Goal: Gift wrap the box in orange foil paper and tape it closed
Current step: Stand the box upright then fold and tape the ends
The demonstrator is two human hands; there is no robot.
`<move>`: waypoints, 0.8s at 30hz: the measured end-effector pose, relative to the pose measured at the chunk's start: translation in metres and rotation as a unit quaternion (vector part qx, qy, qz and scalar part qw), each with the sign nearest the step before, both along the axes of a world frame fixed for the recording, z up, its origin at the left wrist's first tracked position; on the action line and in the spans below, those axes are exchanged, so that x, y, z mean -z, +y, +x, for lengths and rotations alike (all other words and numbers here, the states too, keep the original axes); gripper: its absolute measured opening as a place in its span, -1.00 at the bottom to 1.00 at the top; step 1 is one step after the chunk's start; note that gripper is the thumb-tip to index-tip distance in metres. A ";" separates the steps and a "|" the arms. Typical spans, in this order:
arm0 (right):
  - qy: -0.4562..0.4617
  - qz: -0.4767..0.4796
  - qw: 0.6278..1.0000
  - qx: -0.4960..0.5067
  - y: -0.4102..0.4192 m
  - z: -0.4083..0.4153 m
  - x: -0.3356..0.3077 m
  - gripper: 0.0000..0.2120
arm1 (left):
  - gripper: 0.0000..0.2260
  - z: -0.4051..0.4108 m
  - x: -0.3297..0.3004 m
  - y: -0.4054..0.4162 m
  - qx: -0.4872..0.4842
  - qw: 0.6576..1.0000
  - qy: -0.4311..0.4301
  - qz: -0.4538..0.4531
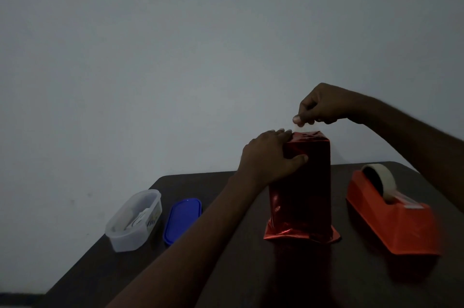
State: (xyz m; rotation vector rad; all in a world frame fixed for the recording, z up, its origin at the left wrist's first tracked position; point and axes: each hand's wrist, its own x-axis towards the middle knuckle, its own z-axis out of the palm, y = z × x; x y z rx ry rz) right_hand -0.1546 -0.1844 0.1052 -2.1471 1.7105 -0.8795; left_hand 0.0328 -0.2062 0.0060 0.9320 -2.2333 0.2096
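right hand point(324, 107), upper right of centre: thumb and forefinger pinched on a short clear tape strip point(301, 129), other fingers curled, hanging just above the box top. strip's lower end at or near the top edge of the foil; contact not clear in the dim light. left hand point(270, 157), centre frame: fingers spread over the upper left corner of the box point(301, 187), thumb pressed flat across the front face, fingertips on the top edge. box upright on its end, centre-right of frame, wrapped in orange foil paper point(301, 233) that flares out loose at the base on the dark table point(251, 270). orange tape dispenser point(391, 220) just right of the box, roll on top, not touching it. lower left: clear plastic tub point(134, 220) with indistinct contents, blue lid point(182, 220) flat beside it, both well apart from the box. plain grey wall point(175, 56) fills the upper frame.
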 end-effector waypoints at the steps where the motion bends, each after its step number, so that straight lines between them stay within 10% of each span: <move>1: -0.004 -0.003 1.000 -0.007 0.000 0.001 0.000 -0.83 | -0.36 0.000 0.000 0.000 0.001 1.000 0.000 -0.001; 24: 0.004 0.022 1.000 0.017 -0.014 0.001 0.015 -0.85 | -0.40 0.001 0.000 -0.002 0.002 1.000 0.005 -0.002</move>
